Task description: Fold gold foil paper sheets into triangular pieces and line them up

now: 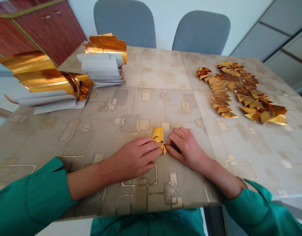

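Observation:
A small strip of gold foil paper [158,132] lies on the patterned tablecloth in front of me, its near end creased and folded. My left hand [133,156] holds it down from the left, fingertips pressed on the lower part and hiding some of it. From the right, my right hand [186,147] pinches the strip's folded corner between thumb and forefinger, the other fingers curled in. Both hands rest low, close to the tabletop, with their fingertips almost meeting at the fold.
Gold foil sheets with white backs form a large curled stack [47,83] and a smaller stack [101,67] at the left. Folded gold pieces lie in a winding pile [239,88] at the right. Two grey chairs [125,23] stand beyond the table [165,78].

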Motion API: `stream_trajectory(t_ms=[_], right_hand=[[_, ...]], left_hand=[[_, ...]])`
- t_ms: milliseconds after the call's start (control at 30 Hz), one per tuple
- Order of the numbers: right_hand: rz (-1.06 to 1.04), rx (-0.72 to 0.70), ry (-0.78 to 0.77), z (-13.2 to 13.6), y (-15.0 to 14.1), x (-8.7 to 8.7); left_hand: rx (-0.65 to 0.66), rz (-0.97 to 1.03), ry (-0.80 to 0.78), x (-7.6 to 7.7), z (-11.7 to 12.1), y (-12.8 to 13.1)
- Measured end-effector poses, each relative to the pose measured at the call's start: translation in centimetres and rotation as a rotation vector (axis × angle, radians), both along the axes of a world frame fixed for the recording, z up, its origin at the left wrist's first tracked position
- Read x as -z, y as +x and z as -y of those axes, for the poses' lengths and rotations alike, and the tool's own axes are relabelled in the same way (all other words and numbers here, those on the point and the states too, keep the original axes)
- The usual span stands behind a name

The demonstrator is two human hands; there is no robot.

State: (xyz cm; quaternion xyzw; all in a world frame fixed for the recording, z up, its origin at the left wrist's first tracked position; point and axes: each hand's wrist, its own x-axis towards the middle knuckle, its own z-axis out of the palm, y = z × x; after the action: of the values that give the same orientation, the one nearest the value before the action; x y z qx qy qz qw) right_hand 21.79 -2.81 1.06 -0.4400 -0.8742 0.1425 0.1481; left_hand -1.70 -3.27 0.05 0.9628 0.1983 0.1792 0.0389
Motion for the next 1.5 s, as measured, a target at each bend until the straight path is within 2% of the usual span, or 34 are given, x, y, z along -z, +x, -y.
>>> stream_trajectory(t_ms=[167,367,667,1000,1167,1367,1500], right_hand=[[-0.044,-0.027,-0.056,-0.1,0.3,-0.1],[-0.003,0.045,0.006,0.1,-0.4,0.3],[0.056,0.053,0.059,0.3,-0.6,0.5],[-0.106,0.165,-0.114,0.3,1.3,0.9],[-0.172,0.150,-0.137,0.0,1.6,0.8],[-0.100,0.177,-0.067,0.1,1.1,0.9],[-0.119,0.091,-0.060,-0.4,1.8,0.7]], left_hand=[[0.046,-0.027,-0.001,0.2,-0.3,-0.4],[0.034,-0.042,0.000,0.2,-0.2,-0.3],[0.054,-0.086,0.012,0.1,0.1,-0.2],[0.015,-0.122,0.042,-0.1,0.4,-0.2],[0.013,-0.111,0.028,0.0,0.4,-0.1],[0.009,-0.097,0.080,0.0,0.4,0.1],[0.038,-0.060,0.101,0.0,-0.6,-0.2]])
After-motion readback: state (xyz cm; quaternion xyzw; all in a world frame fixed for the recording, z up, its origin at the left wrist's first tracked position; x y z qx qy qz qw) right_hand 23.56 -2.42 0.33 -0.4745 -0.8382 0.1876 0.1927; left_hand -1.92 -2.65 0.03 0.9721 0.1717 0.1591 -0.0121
